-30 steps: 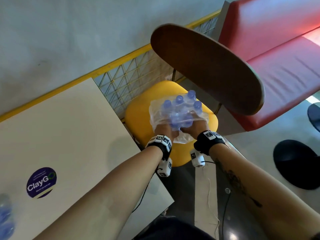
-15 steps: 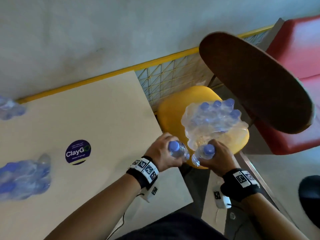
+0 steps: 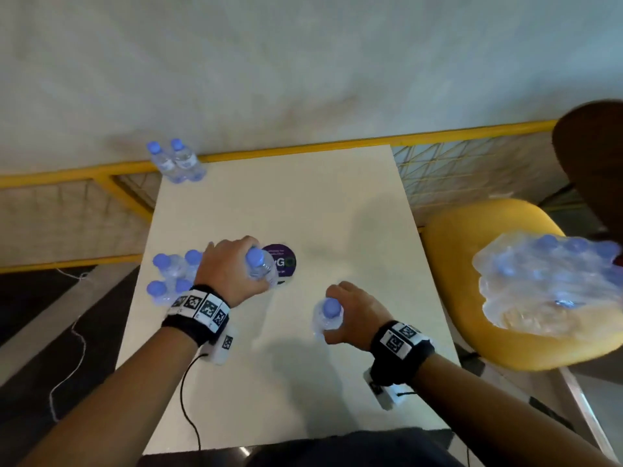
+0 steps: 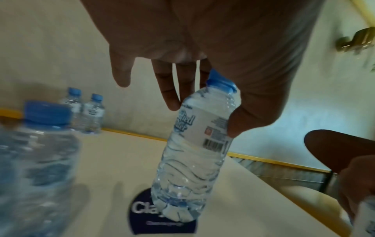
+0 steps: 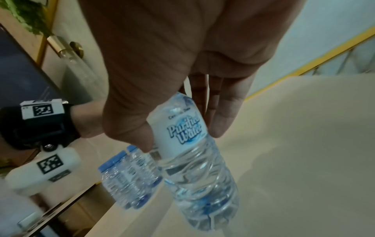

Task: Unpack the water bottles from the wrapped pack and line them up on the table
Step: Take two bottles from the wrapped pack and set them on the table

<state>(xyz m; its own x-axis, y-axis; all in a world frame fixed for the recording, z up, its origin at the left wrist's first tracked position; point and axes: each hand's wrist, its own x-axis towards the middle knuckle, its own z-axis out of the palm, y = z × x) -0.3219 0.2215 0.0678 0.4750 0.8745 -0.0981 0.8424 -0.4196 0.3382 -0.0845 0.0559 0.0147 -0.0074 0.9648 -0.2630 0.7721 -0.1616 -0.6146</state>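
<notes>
My left hand [image 3: 232, 267] grips a small blue-capped water bottle [image 3: 259, 269] [image 4: 194, 154] upright over the purple sticker [image 3: 281, 261] on the cream table [image 3: 354, 210]. My right hand [image 3: 354, 311] holds a second bottle [image 3: 327, 316] [image 5: 194, 160] above the table's near right part. Several bottles [image 3: 170, 276] stand grouped at the table's left edge, just left of my left hand. Two bottles [image 3: 177, 160] stand at the far left corner. The torn wrapped pack [image 3: 549, 281], with several bottles inside, lies on the yellow chair seat [image 3: 472, 244] to the right.
A yellow railing with mesh [image 3: 455, 170] runs behind the table along a pale wall. A dark wooden chair back [image 3: 593, 153] rises at the far right. Cables [image 3: 188, 392] hang from my wrist bands over the table's near edge.
Both hands have pulled a bottle out of the pack on the chair and carried them left over the table. My head view has swung left from the chair to the table.
</notes>
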